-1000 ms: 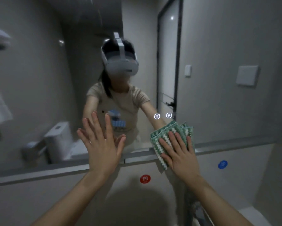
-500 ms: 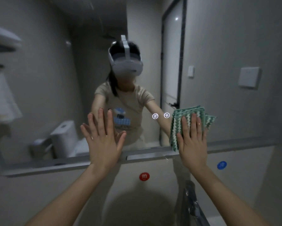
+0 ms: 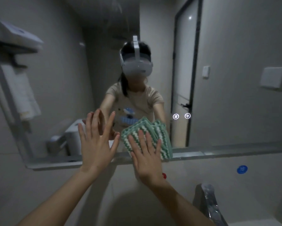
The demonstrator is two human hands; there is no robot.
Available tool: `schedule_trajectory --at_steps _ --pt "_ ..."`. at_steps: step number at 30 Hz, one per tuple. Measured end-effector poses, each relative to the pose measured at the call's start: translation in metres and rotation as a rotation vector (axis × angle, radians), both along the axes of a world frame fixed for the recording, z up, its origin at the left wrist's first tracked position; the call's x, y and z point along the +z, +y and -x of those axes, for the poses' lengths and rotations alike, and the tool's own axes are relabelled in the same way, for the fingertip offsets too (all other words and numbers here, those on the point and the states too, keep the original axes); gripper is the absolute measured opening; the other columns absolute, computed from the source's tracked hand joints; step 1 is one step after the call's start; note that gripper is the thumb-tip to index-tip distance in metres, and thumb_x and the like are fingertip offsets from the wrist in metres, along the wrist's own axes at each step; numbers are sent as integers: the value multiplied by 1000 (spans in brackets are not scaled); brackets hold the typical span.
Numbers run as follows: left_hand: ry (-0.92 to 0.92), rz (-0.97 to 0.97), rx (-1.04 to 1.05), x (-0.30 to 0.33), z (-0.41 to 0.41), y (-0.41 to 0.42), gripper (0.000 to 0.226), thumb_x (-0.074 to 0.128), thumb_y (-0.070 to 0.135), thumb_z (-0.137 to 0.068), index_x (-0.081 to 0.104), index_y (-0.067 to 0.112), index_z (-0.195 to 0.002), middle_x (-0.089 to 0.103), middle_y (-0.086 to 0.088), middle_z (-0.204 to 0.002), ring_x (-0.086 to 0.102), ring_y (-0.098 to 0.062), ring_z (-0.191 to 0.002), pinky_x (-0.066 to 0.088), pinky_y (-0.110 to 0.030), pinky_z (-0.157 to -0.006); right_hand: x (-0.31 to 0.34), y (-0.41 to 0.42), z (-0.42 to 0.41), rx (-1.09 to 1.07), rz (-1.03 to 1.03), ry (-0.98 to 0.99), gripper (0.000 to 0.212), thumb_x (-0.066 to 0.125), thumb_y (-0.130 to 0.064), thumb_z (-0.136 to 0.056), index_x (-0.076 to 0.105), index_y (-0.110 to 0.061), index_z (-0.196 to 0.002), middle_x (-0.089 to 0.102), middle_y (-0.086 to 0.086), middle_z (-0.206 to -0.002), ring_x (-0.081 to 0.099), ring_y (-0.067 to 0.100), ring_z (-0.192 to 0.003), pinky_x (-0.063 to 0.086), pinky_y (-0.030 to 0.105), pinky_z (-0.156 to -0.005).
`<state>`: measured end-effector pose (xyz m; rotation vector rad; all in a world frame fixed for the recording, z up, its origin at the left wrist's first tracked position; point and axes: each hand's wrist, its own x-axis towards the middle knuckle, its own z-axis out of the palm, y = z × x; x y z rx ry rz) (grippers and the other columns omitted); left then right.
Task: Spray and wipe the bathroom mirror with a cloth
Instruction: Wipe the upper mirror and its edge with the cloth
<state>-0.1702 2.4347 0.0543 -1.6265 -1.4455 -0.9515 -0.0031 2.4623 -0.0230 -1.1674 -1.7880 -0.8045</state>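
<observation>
The right hand (image 3: 147,158) lies flat, fingers spread, pressing a green-and-white zigzag cloth (image 3: 146,136) against the lower edge of the mirror (image 3: 234,46), a little right of the frame's centre. The cloth is folded, its layers fanned toward the upper right, and its bottom edge overlaps the mirror's lower frame. The left hand (image 3: 97,144) is just beside it to the left, open with fingers splayed, palm toward the glass and holding nothing; whether it touches the glass cannot be told. Two small lit round icons (image 3: 181,116) show on the mirror right of the cloth. Below the mirror, a blue round sticker (image 3: 242,169) sits at lower right, its writing too blurred to read, and a red one (image 3: 164,175) peeks from behind the right wrist. A chrome tap (image 3: 208,203) stands at the bottom right.
</observation>
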Motion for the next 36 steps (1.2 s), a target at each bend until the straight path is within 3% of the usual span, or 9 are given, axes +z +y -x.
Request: schedule_trajectory --at_steps 5,8,11,18,23,27,33,36 --pt "0 -25 4 11 17 -3 65 42 47 -88 30 26 -148 18 -18 -151 16 -39 -140 14 -60 -109 102 12 8 9 -178 -75 45 30 -37 -103 30 -31 -147 17 0 -156 14 18 -145 16 54 -114" --pt "-40 -24 -34 15 10 -3 66 50 41 -85 31 24 -147 19 -20 -150 14 -38 -140 11 -59 -111 164 14 3 -1 -189 -85 47 25 -37 -102 28 -28 -149 24 5 -156 17 22 -145 14 55 -114" --pt "-71 -20 -58 21 2 -2 67 52 37 -83 34 21 -145 22 -24 -148 16 -38 -139 12 -60 -110 183 13 0 -38 -187 -116 49 24 -37 -102 25 -26 -150 23 7 -157 17 24 -145 12 56 -115" --pt "-116 59 -64 18 -4 -15 64 41 41 -80 41 18 -140 31 -25 -145 25 -40 -136 17 -63 -108 120 6 2 -42 -149 -132 51 40 -37 -101 27 -27 -149 22 6 -157 18 25 -145 18 58 -113" --pt "-97 84 -86 9 -2 -19 65 40 41 -79 42 16 -139 31 -25 -144 28 -41 -134 21 -64 -107 57 -1 -20 -61 -122 -252 51 40 -38 -101 27 -30 -149 21 2 -157 19 22 -145 21 54 -114" --pt "-124 112 -122 9 -5 -18 64 41 40 -79 41 18 -140 31 -27 -145 24 -42 -136 17 -63 -108 32 -3 -59 -116 -71 -213 48 34 -41 -102 27 -34 -149 20 -3 -158 20 18 -145 22 51 -114" --pt "-133 127 -130 -2 -36 -27 65 65 28 -79 41 16 -139 30 -26 -145 21 -42 -137 14 -64 -109 23 -9 -136 -142 39 -112 50 26 -41 -102 18 -32 -151 6 -3 -160 14 19 -146 16 47 -117" --pt "-108 143 -146 -2 -66 -32 62 50 37 -81 38 20 -139 31 -25 -145 19 -38 -137 19 -65 -108 19 -9 -170 -159 87 -75 52 22 -41 -102 14 -31 -152 5 -1 -160 13 20 -146 15 47 -116"
